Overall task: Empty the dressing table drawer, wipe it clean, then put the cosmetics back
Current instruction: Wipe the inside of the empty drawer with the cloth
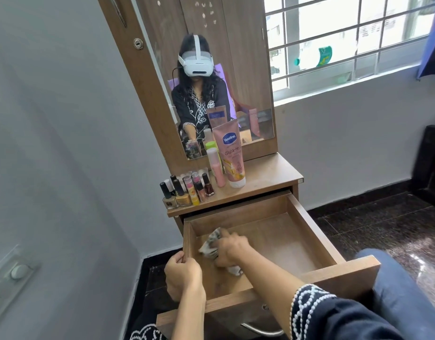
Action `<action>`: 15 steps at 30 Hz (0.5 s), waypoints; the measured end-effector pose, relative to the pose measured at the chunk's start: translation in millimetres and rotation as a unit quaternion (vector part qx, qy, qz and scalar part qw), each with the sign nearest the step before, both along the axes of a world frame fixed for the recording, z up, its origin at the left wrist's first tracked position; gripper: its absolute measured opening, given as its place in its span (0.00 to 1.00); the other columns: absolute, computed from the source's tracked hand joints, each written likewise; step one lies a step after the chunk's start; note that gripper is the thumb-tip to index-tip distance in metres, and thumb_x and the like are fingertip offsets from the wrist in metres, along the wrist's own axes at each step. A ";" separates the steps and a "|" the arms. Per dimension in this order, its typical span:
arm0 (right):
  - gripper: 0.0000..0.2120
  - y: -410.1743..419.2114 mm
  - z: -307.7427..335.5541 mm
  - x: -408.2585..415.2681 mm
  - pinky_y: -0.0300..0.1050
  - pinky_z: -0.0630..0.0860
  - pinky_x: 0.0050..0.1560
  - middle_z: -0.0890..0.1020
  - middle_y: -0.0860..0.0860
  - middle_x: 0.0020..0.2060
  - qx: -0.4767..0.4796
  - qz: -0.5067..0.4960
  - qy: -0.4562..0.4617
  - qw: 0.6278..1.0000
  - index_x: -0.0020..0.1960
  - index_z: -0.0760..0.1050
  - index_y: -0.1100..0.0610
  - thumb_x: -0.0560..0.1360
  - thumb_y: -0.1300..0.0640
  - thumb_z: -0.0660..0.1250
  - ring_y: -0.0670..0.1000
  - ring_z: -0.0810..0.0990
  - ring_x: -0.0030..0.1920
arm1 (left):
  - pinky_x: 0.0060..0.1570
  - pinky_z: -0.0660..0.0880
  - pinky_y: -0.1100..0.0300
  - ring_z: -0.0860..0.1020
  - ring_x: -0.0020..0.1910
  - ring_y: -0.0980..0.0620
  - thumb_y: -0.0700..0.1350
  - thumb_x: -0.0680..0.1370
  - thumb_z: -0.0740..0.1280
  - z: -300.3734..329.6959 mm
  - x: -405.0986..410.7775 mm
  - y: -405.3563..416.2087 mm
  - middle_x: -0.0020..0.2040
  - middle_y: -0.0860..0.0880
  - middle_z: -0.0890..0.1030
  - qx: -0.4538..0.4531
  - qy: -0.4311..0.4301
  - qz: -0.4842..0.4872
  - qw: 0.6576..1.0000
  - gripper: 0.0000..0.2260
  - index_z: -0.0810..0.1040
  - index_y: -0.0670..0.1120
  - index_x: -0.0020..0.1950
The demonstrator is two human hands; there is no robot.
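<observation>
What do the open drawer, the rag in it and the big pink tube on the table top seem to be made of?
Drawer: probably laminated board, matt brown with printed-looking wood grain.
Rag: soft woven cloth, pale with darker stripes; it crumples under the right hand.
Pink tube: likely flexible plastic, glossy, with a white cap at the bottom.

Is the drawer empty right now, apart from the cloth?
Yes. The drawer is pulled out and its floor shows only the cloth under the right hand; the cosmetics stand on the tabletop.
</observation>
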State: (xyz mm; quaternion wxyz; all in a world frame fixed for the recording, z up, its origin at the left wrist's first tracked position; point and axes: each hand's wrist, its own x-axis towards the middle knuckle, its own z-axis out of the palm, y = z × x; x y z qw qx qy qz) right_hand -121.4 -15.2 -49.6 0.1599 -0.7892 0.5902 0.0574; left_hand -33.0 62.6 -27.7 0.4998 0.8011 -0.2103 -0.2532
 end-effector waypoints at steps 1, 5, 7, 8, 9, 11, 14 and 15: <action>0.29 2.4 2.3 6.2 0.53 0.70 0.64 0.62 0.53 0.72 0.019 0.016 -0.010 1.000 0.73 0.63 0.50 0.75 0.44 0.63 0.58 0.68 0.67 | 0.53 0.76 0.47 0.78 0.51 0.41 0.39 0.77 0.62 -0.6 0.8 0.1 0.55 0.47 0.82 0.002 -0.003 0.000 1.000 0.12 0.80 0.49 0.57; 0.26 7.4 9.2 9.8 0.48 0.74 0.58 0.77 0.54 0.62 0.084 -0.065 -0.092 0.990 0.66 0.72 0.56 0.71 0.48 0.70 0.57 0.76 0.60 | 0.53 0.76 0.48 0.79 0.50 0.41 0.39 0.77 0.62 -0.7 2.2 -0.8 0.55 0.47 0.82 0.002 -0.006 0.002 1.000 0.12 0.80 0.49 0.57; 0.23 8.4 12.2 -0.6 0.47 0.73 0.56 0.77 0.54 0.60 0.077 -0.177 -0.151 0.970 0.64 0.72 0.59 0.73 0.51 0.70 0.56 0.77 0.60 | 0.53 0.76 0.48 0.79 0.50 0.42 0.39 0.77 0.62 -0.2 -0.3 -1.9 0.55 0.47 0.82 0.002 -0.003 0.001 1.000 0.12 0.79 0.49 0.57; 0.20 7.7 12.7 -5.2 0.46 0.73 0.56 0.77 0.54 0.61 0.063 -0.228 -0.168 0.957 0.64 0.72 0.59 0.75 0.53 0.67 0.55 0.76 0.61 | 0.53 0.76 0.47 0.79 0.50 0.42 0.39 0.78 0.62 0.1 -1.1 -1.8 0.55 0.47 0.82 0.002 -0.003 0.000 1.000 0.12 0.79 0.49 0.57; 0.18 6.5 14.0 -9.2 0.46 0.73 0.56 0.77 0.54 0.62 0.046 -0.266 -0.174 0.947 0.64 0.72 0.59 0.76 0.55 0.64 0.55 0.76 0.62 | 0.53 0.77 0.46 0.79 0.50 0.42 0.39 0.78 0.62 0.3 -1.8 -1.5 0.55 0.47 0.82 0.001 -0.002 -0.001 1.000 0.12 0.79 0.49 0.57; 0.15 4.4 17.8 -13.8 0.47 0.74 0.55 0.76 0.55 0.63 -0.001 -0.299 -0.158 0.941 0.64 0.73 0.60 0.78 0.60 0.60 0.55 0.76 0.62 | 0.53 0.76 0.45 0.79 0.50 0.42 0.39 0.78 0.62 -0.3 -1.6 -1.1 0.55 0.47 0.82 0.000 -0.002 0.000 1.000 0.11 0.79 0.48 0.57; 0.16 2.3 18.0 -15.8 0.50 0.76 0.54 0.75 0.57 0.64 -0.050 -0.259 -0.107 0.958 0.65 0.73 0.61 0.80 0.61 0.55 0.58 0.74 0.63 | 0.53 0.76 0.46 0.79 0.50 0.42 0.39 0.78 0.61 0.6 -1.9 -0.3 0.55 0.47 0.81 0.000 -0.003 0.002 1.000 0.12 0.79 0.49 0.58; 0.17 1.8 18.5 -15.2 0.51 0.75 0.56 0.73 0.57 0.65 -0.057 -0.218 -0.094 0.970 0.66 0.72 0.61 0.81 0.60 0.54 0.58 0.73 0.64 | 0.52 0.77 0.46 0.79 0.50 0.42 0.39 0.78 0.61 0.7 -1.8 -0.2 0.55 0.47 0.82 0.000 -0.003 0.003 1.000 0.12 0.79 0.49 0.58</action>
